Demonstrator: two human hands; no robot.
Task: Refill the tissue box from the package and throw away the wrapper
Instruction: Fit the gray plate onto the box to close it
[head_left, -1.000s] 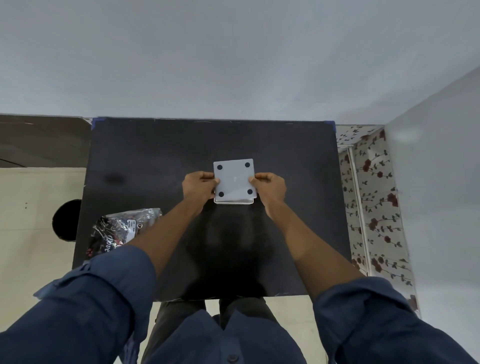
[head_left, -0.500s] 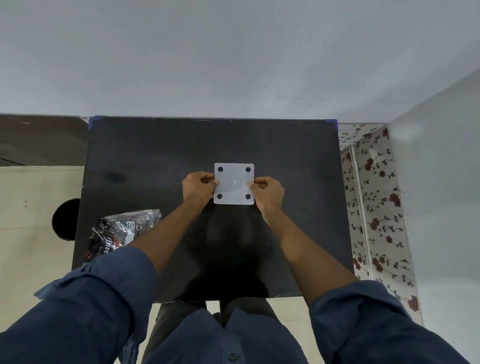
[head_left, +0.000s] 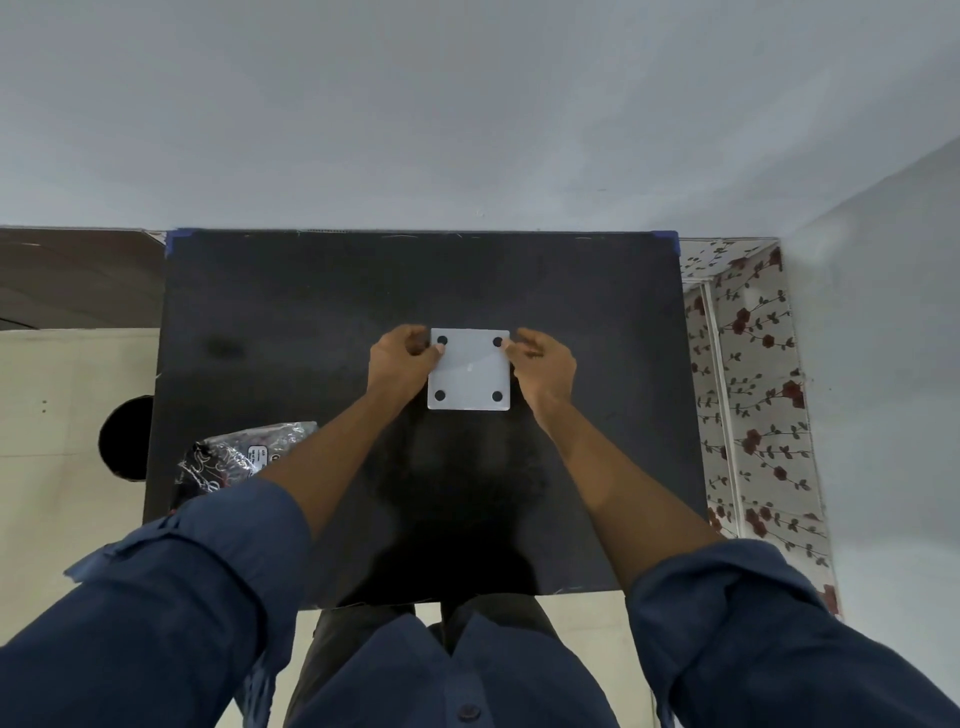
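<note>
A white square tissue box lies upside down in the middle of the black table, its flat base with four black round feet facing up. My left hand pinches the box's far left edge with thumb and fingertips. My right hand pinches its far right edge the same way. The tissue package, shiny black plastic with a white label and red and white print, lies at the table's near left, partly hidden by my left sleeve.
A round black bin stands on the pale floor left of the table. A flowered cloth covers the surface along the table's right edge. A grey wall rises behind and to the right.
The box base went from tilted to flat on the table. Both hands slid from its near sides to its far corners.
</note>
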